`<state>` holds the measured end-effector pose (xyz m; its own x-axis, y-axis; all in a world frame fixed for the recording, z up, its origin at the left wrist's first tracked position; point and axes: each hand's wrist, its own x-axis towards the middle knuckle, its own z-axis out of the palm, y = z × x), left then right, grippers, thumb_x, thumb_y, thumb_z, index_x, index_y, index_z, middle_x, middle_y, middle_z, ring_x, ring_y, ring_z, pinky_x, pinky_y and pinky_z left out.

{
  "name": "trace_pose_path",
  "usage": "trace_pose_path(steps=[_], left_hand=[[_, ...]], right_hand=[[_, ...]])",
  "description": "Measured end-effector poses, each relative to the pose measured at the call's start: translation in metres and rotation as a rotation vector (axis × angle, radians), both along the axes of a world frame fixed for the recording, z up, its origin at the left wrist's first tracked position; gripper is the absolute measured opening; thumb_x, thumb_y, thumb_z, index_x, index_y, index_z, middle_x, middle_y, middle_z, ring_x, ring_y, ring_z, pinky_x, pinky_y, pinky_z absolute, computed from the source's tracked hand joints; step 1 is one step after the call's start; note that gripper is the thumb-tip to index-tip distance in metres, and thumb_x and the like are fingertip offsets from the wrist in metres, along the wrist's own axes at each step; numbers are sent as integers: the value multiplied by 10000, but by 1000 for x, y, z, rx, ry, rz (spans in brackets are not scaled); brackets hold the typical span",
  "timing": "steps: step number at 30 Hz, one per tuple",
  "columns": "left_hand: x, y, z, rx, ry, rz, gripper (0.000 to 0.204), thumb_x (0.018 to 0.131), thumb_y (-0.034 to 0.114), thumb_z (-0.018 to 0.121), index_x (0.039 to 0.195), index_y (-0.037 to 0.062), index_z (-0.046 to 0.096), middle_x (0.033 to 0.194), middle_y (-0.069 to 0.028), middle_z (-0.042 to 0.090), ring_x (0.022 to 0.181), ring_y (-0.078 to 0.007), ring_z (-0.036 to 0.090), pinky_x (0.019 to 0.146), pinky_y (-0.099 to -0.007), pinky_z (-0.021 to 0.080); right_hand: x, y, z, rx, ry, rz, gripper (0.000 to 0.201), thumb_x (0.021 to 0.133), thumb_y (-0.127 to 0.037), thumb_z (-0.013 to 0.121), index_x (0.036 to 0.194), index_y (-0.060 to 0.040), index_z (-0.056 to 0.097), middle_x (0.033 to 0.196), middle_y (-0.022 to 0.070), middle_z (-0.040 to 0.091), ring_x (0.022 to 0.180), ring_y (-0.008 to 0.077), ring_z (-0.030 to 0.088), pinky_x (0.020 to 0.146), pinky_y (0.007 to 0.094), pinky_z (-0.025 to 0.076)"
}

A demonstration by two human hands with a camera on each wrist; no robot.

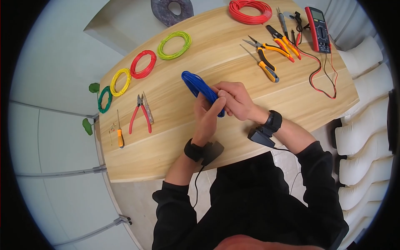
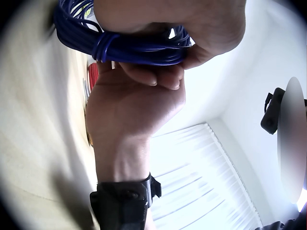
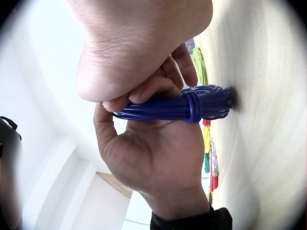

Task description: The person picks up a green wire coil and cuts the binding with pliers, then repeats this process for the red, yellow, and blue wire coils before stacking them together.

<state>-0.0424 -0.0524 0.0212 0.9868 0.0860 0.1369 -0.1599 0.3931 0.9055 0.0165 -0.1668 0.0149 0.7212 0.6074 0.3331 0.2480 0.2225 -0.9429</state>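
Note:
A coil of blue wire [image 1: 193, 83] is held tilted above the table's middle. My left hand [image 1: 205, 118] grips its lower part, the coil lying across the palm in the right wrist view, with the thumb over the near end. From the other side my right hand [image 1: 236, 99] pinches that same end with curled fingers, touching the left hand. A blue wrap [image 3: 193, 107] binds the coil [image 3: 158, 109] at one place. Fingers hide part of the near end.
Green [image 1: 105, 100], yellow [image 1: 120, 82], red [image 1: 143, 64] and yellow-green coils [image 1: 174, 45] line the table's left side, near red-handled pliers [image 1: 140, 114] and screwdrivers. A larger red coil [image 1: 250, 11], orange-handled tools and a multimeter [image 1: 318, 30] lie at the back right.

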Motion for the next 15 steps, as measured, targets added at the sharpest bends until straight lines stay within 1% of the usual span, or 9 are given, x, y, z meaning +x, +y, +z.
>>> trace_pose_path(steps=[1,3,5,7,10,12,13,14,15], left_hand=[[0,0,0,-17,-14,-17,156,811,60,556,914,3,453,698,-53,527,562,-111,519,514,-242,421],[1,1,0,-9,5,-22,148,804,38,544,910,9,444,679,-49,515,543,-108,505,494,-237,408],[0,0,1,-2,24,-28,145,797,15,531,906,15,435,659,-44,503,523,-105,491,475,-232,394],[-2,-4,7,183,77,-15,98,765,-29,468,857,6,457,570,-41,473,469,-112,456,436,-234,351],[-4,-9,10,257,117,-44,135,738,-52,447,862,1,458,542,-19,458,455,-97,442,419,-219,330],[-4,-7,5,246,138,-61,151,739,-37,481,880,12,461,586,-18,472,472,-81,441,429,-216,338],[-4,-6,1,238,156,-76,173,740,-23,515,898,23,463,630,-17,487,490,-64,440,439,-214,346],[-3,-6,-2,238,157,-77,173,740,-23,515,898,23,463,630,-17,487,490,-64,440,439,-214,346],[-1,-6,-5,355,113,-39,176,712,-51,479,877,8,461,581,-13,469,468,-74,437,426,-217,337]], right_hand=[[0,1,-1,0,0,0,246,896,-152,409,908,33,571,571,55,533,446,97,518,428,224,425],[0,2,-4,119,193,42,293,920,-182,374,878,31,570,544,41,532,435,94,525,422,207,433],[0,3,-4,143,172,42,312,926,-195,362,877,34,569,547,44,539,432,96,535,411,203,435],[0,2,-2,166,151,39,332,933,-208,350,876,36,569,551,47,545,428,99,545,401,199,436],[1,-2,1,98,148,49,324,926,-213,369,871,39,566,577,65,560,426,108,559,367,202,424],[6,-3,-7,8,6,16,417,899,-324,402,930,56,571,704,70,596,628,113,577,558,240,463],[6,-2,-9,7,8,15,417,899,-324,402,930,56,571,704,70,596,628,113,577,558,240,463],[6,-2,-10,6,18,23,399,885,-311,417,919,53,576,717,69,601,674,114,571,594,249,460],[6,-1,-11,6,22,27,390,878,-305,424,914,52,578,724,69,604,697,115,568,613,253,459]])
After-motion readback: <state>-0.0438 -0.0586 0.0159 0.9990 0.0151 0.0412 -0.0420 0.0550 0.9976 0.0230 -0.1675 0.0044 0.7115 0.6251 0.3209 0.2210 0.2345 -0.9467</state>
